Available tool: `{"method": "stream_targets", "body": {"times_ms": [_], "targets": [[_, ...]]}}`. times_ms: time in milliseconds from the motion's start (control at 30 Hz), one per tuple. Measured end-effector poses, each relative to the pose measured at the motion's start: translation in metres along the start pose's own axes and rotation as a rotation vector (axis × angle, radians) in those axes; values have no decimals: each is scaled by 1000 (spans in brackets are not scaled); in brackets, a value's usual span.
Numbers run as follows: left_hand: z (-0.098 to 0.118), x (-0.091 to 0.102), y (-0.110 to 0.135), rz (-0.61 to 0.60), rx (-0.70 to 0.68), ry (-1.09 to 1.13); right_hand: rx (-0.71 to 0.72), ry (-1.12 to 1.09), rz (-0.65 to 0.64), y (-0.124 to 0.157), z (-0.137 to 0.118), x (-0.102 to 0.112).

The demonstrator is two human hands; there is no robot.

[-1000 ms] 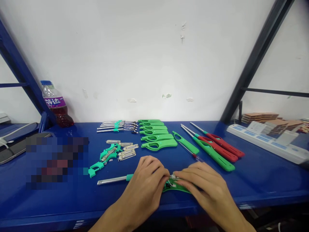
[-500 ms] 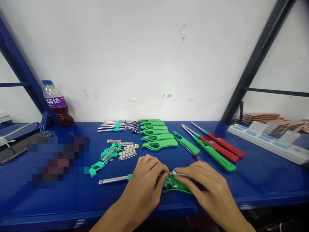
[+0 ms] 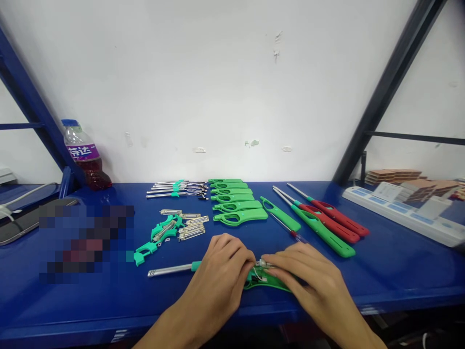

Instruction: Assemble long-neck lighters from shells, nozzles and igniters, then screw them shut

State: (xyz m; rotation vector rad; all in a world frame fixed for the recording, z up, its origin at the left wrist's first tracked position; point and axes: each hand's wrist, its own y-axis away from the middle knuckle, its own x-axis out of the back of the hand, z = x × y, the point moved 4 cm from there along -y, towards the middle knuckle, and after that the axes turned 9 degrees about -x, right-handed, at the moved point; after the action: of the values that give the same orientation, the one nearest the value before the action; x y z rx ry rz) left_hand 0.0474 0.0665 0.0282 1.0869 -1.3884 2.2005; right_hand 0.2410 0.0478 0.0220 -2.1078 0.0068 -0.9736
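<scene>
My left hand [image 3: 221, 274] is closed at the front of an opened lighter, its thumb and index finger pinched near a fuel tank's valve end. From under that hand the lighter's metal tube [image 3: 170, 270] sticks out leftward, with a teal collar [image 3: 196, 266]. My right hand [image 3: 314, 278] grips a clear fuel tank [image 3: 264, 263] between thumb and fingers, its valve end toward the left fingertips. Below both hands lies the green half shell [image 3: 269, 283], with white and black wires in it. The left fingers hide whatever small part they pinch.
Green half shells [image 3: 240, 216] and metal tubes with wires [image 3: 165, 194] lie in rows behind. Teal parts [image 3: 145, 252] and clear tanks [image 3: 192, 231] are at left. A screwdriver [image 3: 286, 225], a green lighter [image 3: 323, 230], red lighters [image 3: 339, 218] and a power strip [image 3: 403, 213] lie right.
My left fingertips have edged slightly right against the tank's valve end, covering the small metal piece that showed there before. My right hand stays nearly still with the tank.
</scene>
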Motion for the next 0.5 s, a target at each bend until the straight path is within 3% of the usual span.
{"method": "stream_targets", "body": {"times_ms": [500], "targets": [[-1,1,0,6,-31,-25,3,24,11,1,1,0]]}}
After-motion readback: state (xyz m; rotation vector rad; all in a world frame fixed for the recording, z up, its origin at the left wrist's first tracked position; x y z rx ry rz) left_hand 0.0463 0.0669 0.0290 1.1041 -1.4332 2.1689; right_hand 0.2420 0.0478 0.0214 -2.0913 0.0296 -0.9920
